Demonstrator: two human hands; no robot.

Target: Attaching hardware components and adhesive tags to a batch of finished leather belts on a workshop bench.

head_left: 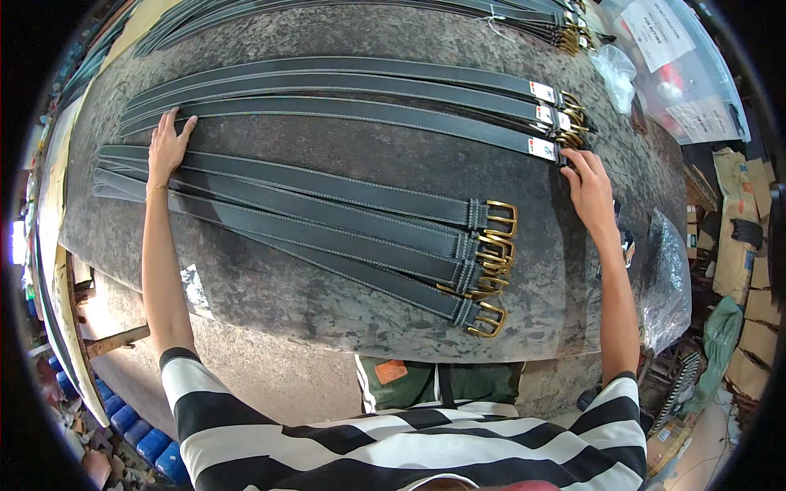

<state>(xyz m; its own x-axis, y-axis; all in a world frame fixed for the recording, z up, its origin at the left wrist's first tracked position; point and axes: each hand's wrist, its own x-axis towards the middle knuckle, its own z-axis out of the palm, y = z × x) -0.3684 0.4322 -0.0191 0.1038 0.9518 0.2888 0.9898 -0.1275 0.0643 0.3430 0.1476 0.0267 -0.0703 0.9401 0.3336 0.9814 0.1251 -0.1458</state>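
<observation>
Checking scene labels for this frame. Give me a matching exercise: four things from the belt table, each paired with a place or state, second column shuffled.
Column one:
1. left hand
2. right hand
3. near group of belts
4. clear plastic bag

Column two:
A. far right corner of the table, paper labels inside
B. flat on the tip ends of the belts
C. brass buckles fanned at the right, no white tags
D. by the tagged buckle end of the middle group of belts

Pairs: 1-B, 2-D, 3-C, 4-A
</observation>
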